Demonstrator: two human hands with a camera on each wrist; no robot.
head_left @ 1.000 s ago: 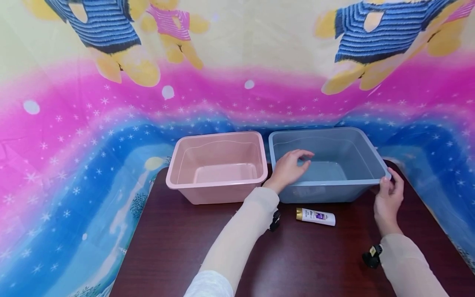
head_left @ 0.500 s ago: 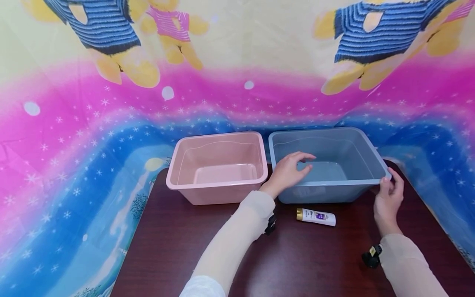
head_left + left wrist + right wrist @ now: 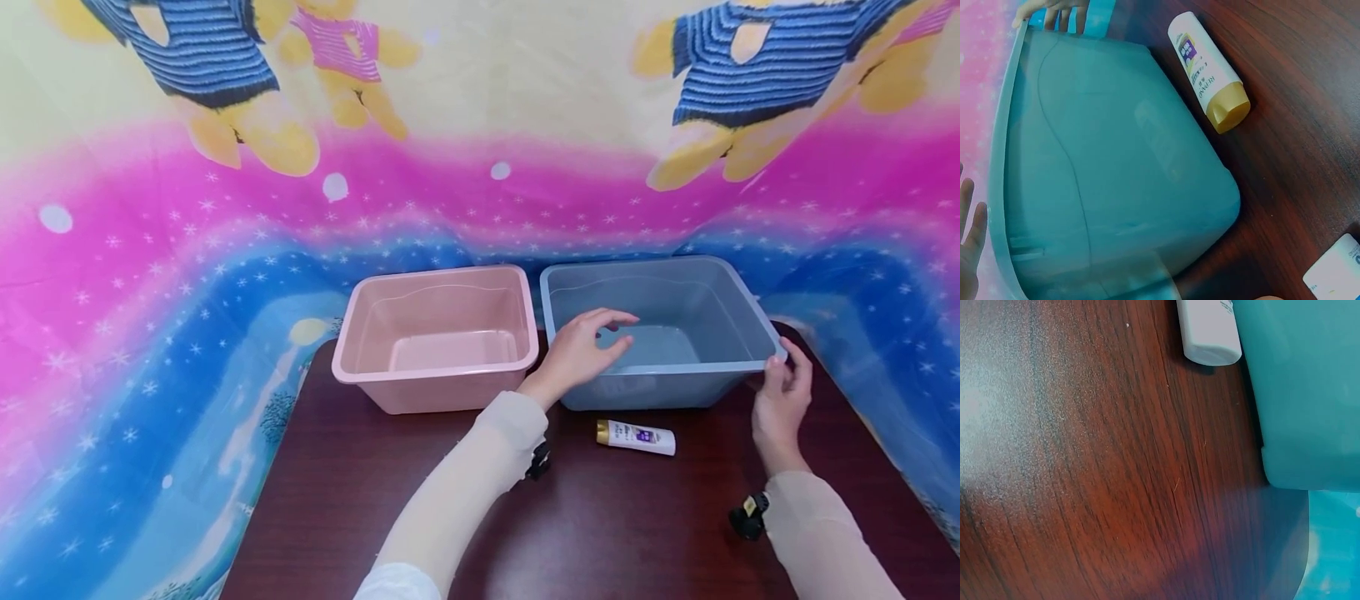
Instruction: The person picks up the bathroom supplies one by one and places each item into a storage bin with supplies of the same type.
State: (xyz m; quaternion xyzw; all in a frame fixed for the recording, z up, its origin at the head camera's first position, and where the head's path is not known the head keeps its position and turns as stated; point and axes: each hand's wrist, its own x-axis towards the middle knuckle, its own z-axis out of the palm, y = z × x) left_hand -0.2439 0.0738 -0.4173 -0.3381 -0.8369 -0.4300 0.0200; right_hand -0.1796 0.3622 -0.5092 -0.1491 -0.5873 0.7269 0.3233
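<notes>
My right hand grips the front right corner of a blue-grey plastic bin, its fingers around the rim. Over that bin's front left rim, my left hand hovers with relaxed fingers and thumb spread apart, holding nothing. I cannot tell whether it touches the rim. In front of the bin lies a white shampoo-type bottle with a gold cap and purple label. The left wrist view has the same bottle close along the bin's wall; the right wrist view catches only its white base.
A pink plastic bin stands to the left of the blue-grey one. Part of another white object lies on the table in the left wrist view. Both bins rest on a dark wood table against a printed cloth backdrop.
My left forearm has shifted a little left and down, with the hand still above the bin's rim. The right hand keeps its grip, and the bottle stays where it was.
</notes>
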